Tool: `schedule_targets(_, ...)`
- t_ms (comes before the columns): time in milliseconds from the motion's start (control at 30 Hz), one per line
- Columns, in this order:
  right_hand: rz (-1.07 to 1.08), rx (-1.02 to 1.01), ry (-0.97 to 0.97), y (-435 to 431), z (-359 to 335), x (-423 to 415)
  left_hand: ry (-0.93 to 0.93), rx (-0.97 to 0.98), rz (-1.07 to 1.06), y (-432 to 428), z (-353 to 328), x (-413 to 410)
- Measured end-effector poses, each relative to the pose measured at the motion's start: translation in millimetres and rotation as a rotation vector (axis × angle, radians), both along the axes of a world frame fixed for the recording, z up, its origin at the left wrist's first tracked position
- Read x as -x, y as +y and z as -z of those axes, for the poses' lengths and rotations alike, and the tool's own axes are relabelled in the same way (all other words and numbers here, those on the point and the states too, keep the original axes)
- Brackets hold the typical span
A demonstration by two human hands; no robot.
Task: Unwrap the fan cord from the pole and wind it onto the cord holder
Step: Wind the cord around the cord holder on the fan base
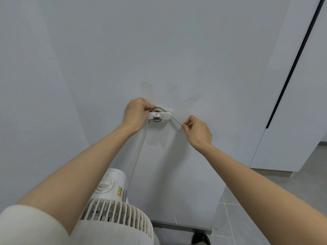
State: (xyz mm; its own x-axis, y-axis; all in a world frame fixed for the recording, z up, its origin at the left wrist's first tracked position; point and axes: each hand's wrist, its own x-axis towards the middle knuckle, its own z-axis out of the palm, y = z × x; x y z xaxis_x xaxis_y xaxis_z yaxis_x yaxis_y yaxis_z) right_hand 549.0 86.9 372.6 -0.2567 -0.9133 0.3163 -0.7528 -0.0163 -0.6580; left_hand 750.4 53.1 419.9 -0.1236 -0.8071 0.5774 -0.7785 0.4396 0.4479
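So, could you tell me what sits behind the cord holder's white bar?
Rings of wound cord; the core and wall fixing are hidden, and the left hand covers the bar's left end.

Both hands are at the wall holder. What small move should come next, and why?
Probably the right hand should lead its pinched cord around the cord holder: an unwound stretch runs from it to that pinch, while the left hand grips its left end.

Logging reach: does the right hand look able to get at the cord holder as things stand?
Probably yes: the right hand pinches the cord just beside the cord holder, with only cord between them; the left hand grips its left end.
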Motion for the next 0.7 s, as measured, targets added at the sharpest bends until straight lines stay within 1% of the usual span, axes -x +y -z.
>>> schedule_targets(100, -0.024, -0.053, 0.015, -0.9, 4.3, -7.0, 0.015, -0.002, -0.002, -1.1, 1.0, 0.5)
schedule_targets(333, -0.121, -0.197, -0.06, -9.3, 11.5, -29.8, 0.033, -0.004, 0.02, -6.2, 5.1, -4.5)
schedule_targets(533, -0.153, -0.23, -0.091, -19.6, 14.3, -45.8, 0.02, -0.006, 0.026, -8.5, 6.1, -7.1)
schedule_targets(700, -0.121, -0.197, -0.086, -23.7, 17.0, -56.6, -0.026, 0.003, 0.029, -9.0, 3.7, -8.2)
